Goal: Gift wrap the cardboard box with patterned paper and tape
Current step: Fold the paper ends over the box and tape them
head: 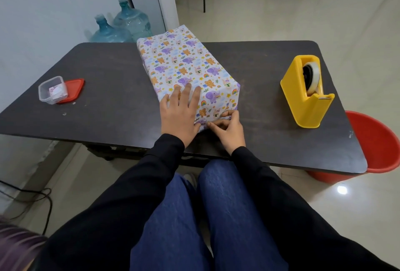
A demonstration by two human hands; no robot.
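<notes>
The box (181, 63), covered in white paper printed with purple elephants and orange bears, lies lengthwise in the middle of the dark table (108, 71). My left hand (180, 112) lies flat on its near top corner, fingers straight, pressing the paper down. At the near end face, my right hand (228, 129) pinches a folded paper flap with curled fingers. A yellow tape dispenser (306, 92) with a clear roll stands on the table's right side, well apart from both hands.
A small clear plastic tub (52, 90) with scraps inside sits on its red lid (72, 89) at the table's left. A red bucket (377, 147) stands on the floor under the table's right end. Two water jugs (121, 26) stand behind the table.
</notes>
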